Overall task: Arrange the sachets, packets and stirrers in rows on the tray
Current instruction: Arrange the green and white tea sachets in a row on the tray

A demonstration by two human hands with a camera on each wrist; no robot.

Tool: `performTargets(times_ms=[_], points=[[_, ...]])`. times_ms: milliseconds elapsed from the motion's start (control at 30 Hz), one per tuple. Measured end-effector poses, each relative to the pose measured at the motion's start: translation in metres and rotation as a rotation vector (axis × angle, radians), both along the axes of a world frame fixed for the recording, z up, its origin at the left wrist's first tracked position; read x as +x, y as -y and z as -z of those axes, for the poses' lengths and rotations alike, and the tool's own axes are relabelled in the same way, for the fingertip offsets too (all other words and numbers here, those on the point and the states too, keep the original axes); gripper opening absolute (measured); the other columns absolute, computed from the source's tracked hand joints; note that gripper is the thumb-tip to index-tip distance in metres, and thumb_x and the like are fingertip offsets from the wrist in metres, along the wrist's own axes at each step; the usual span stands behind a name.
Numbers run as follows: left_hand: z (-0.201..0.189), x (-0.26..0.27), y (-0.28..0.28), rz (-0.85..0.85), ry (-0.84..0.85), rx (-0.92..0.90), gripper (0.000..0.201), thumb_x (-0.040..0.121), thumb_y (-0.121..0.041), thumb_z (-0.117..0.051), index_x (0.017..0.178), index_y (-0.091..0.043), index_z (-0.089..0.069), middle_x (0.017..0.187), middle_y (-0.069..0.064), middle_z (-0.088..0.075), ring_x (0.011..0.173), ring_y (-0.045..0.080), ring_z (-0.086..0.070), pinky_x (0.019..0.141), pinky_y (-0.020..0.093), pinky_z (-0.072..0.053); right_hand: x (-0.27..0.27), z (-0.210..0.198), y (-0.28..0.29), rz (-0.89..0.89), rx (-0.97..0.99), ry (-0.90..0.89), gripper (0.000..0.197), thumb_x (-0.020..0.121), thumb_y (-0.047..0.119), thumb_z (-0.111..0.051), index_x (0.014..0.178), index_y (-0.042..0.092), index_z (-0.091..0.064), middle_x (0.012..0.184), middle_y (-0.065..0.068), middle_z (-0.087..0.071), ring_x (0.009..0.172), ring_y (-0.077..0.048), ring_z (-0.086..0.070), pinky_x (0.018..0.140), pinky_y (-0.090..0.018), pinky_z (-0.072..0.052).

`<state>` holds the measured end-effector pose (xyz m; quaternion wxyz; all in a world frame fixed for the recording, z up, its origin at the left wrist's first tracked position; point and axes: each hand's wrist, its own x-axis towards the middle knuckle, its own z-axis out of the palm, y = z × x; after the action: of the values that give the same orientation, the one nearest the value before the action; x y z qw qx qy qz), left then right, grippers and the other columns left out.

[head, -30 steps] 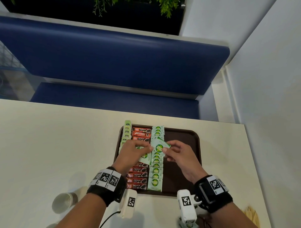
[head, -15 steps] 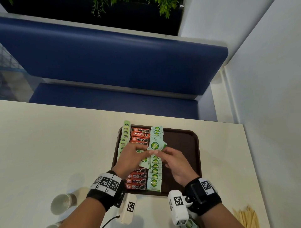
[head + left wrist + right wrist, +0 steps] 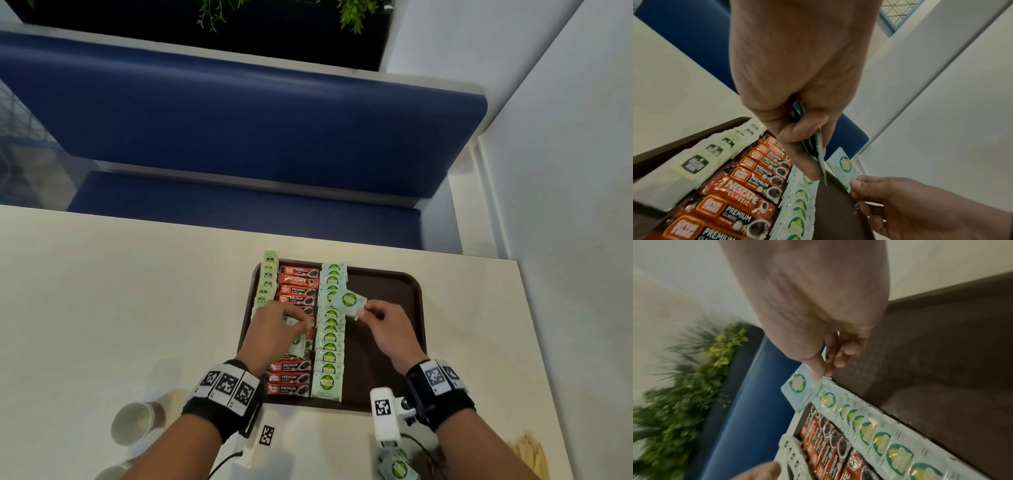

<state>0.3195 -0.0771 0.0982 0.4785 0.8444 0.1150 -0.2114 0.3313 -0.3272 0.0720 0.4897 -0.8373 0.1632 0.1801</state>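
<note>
A dark brown tray [image 3: 387, 308] on the cream table carries three rows: pale green tea sachets [image 3: 266, 284] at the left rim, red coffee packets [image 3: 297, 281] beside them, and mint Coco sachets [image 3: 329, 356] in the third row. My right hand [image 3: 363, 312] pinches one Coco sachet [image 3: 347, 300] by its corner, tilted above that row's far half. My left hand [image 3: 297, 330] grips a small stack of Coco sachets [image 3: 819, 155] over the red packets. The tray's right half is bare. Wooden stirrers [image 3: 529, 455] lie at the table's near right corner.
A paper cup [image 3: 135, 422] lies on its side at the near left of the table. A blue bench [image 3: 239, 113] runs behind the table, and a white wall stands close on the right. Another Coco sachet [image 3: 397, 466] shows near the bottom edge under my right wrist.
My right hand has drawn one Coco sachet away from the left hand's stack and carried it right and a little farther, so the two hands have separated.
</note>
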Motion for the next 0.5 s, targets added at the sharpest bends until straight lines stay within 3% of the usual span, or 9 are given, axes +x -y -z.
performTargets(times_ms=[133,233,300,367,500], points=[[0.006,-0.009,-0.007,-0.049,-0.026,-0.027,0.014,0.092,-0.020,-0.084,0.079,-0.026,-0.085,0.097,-0.017,-0.080,0.099,0.002,-0.071,0.083,0.019,-0.053,0.017,0.028,-0.011,0.015,-0.085,0.011,0.012,0.101,0.017,-0.067,0.094,0.018,-0.077,0.096,0.005,-0.077,0.088,-0.011,-0.068,0.074,-0.022,-0.045],[0.007,-0.012,-0.011,-0.078,-0.053,-0.061,0.010,0.091,-0.022,-0.085,0.082,-0.025,-0.085,0.100,-0.019,-0.078,0.102,0.005,-0.072,0.090,0.030,-0.060,0.024,0.050,-0.019,-0.051,-0.169,0.002,0.012,0.102,0.020,-0.066,0.100,0.018,-0.078,0.101,0.000,-0.075,0.096,-0.018,-0.068,0.087,-0.029,-0.049],[0.006,-0.013,-0.013,-0.088,-0.064,-0.069,0.009,0.091,-0.022,-0.086,0.083,-0.025,-0.085,0.100,-0.021,-0.077,0.101,0.004,-0.071,0.094,0.036,-0.061,0.025,0.062,-0.020,-0.073,-0.191,0.005,0.013,0.103,0.019,-0.064,0.102,0.020,-0.078,0.103,-0.002,-0.073,0.096,-0.019,-0.066,0.087,-0.031,-0.048],[0.006,-0.014,-0.016,-0.105,-0.082,-0.079,0.008,0.091,-0.023,-0.086,0.083,-0.025,-0.085,0.101,-0.020,-0.077,0.101,0.008,-0.073,0.093,0.041,-0.063,0.027,0.069,-0.020,-0.091,-0.234,0.003,0.015,0.104,0.019,-0.063,0.105,0.019,-0.077,0.105,-0.004,-0.071,0.098,-0.020,-0.062,0.087,-0.030,-0.046],[0.007,-0.015,-0.018,-0.121,-0.094,-0.086,0.009,0.091,-0.024,-0.086,0.082,-0.026,-0.084,0.103,-0.020,-0.077,0.101,0.014,-0.075,0.089,0.045,-0.062,0.031,0.089,-0.018,-0.120,-0.322,-0.040,0.014,0.102,0.025,-0.063,0.100,0.031,-0.075,0.105,-0.003,-0.071,0.107,-0.028,-0.062,0.096,-0.042,-0.052]])
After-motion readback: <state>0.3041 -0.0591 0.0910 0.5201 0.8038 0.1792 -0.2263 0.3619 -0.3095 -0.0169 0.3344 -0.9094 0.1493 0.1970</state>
